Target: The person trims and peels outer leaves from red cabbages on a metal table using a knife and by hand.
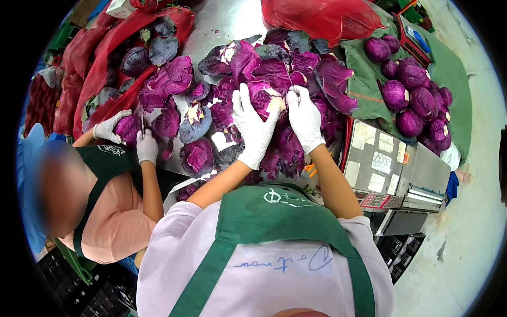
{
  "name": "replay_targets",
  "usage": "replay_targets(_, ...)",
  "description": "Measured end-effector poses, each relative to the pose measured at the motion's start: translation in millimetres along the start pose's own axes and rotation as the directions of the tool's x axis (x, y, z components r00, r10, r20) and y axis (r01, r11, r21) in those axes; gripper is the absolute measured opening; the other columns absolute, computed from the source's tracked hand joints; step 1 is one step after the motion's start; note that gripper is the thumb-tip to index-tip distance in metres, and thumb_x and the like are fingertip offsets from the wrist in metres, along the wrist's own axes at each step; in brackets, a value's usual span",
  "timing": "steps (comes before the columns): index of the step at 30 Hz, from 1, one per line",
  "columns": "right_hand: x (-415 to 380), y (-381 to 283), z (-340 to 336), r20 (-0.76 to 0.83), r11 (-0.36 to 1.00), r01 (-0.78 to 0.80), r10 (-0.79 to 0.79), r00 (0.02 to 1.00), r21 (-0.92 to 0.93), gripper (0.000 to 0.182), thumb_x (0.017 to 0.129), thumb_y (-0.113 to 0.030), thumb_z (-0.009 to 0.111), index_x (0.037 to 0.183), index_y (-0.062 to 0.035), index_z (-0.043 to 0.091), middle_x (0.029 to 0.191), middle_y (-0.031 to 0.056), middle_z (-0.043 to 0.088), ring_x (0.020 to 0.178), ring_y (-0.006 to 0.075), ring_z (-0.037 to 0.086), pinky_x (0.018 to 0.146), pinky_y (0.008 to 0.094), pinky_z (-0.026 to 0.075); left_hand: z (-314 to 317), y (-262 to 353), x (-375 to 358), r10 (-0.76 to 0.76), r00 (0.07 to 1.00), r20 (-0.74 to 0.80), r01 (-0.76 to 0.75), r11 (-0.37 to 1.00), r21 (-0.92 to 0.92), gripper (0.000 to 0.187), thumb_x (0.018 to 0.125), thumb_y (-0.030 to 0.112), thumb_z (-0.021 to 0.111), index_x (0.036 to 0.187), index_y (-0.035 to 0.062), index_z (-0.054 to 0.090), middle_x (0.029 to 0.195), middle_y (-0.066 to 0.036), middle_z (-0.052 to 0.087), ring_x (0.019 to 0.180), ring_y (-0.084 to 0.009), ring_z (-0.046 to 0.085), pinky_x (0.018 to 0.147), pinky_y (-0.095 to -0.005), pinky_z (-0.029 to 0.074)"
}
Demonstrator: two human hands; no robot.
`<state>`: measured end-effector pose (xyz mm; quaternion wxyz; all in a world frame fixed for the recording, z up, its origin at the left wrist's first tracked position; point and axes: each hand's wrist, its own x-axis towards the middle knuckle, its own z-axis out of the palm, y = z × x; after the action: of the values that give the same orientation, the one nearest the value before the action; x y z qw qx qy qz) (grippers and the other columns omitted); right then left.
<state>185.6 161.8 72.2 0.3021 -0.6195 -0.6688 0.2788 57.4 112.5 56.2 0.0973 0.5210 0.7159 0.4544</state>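
A red cabbage [262, 100] with a pale cut stem end rests in my left hand [252, 129], whose white-gloved fingers and thumb wrap its near side. Close on its right is my right hand [305, 119], also gloved and closed. A thin knife blade [289, 78] sticks up from its fingertips; the handle is hidden in the palm. Loose purple cabbage leaves [288, 150] lie heaped below and around both hands. Other trimmed outer leaves [332, 82] spread to the right of the cabbage.
On my left a co-worker's gloved hands [147, 145] hold another cabbage [128, 130]. Red mesh bags [322, 18] lie at the far side and left of the metal table [224, 26]. A scale [372, 158] stands at right, near whole cabbages [422, 100] piled on green cloth [364, 74].
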Motion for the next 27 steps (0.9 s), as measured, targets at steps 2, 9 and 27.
replay_targets(2,-16,11,11,-0.113,0.997,0.058,-0.052,0.992,0.044,0.039,0.103,-0.036,0.041,0.136,-0.0161,0.050,0.090,0.0223,0.069,0.078,0.0435,0.066,0.069,0.0530,0.051,-2,5,3,-0.081,0.996,0.026,0.081,0.997,-0.016,0.097,0.083,0.047,0.074,0.152,-0.0017,0.026,0.148,-0.033,0.030,0.135,-0.0464,0.033,0.112,-0.0509,0.026)
replay_targets(9,-34,5,29,0.042,0.998,-0.012,0.014,0.999,-0.059,0.054,0.103,-0.039,0.040,0.153,-0.0195,0.031,0.064,0.0192,0.064,0.058,0.0406,0.063,0.053,0.0523,0.047,5,-12,1,-0.144,0.989,-0.021,0.144,0.990,0.004,0.098,0.086,0.050,0.071,0.151,-0.0045,0.023,0.148,-0.035,0.028,0.137,-0.0458,0.030,0.114,-0.0487,0.023)
replay_targets(27,11,-6,26,0.036,0.990,0.019,-0.014,0.999,-0.141,0.058,0.088,-0.048,0.063,0.134,-0.0151,0.051,0.114,0.0176,0.061,0.094,0.0390,0.067,0.081,0.0486,0.052,16,-35,-4,-0.028,0.989,-0.145,0.039,0.997,0.071,0.103,0.080,0.053,0.076,0.150,-0.0021,0.025,0.146,-0.033,0.030,0.135,-0.0461,0.033,0.111,-0.0501,0.030)
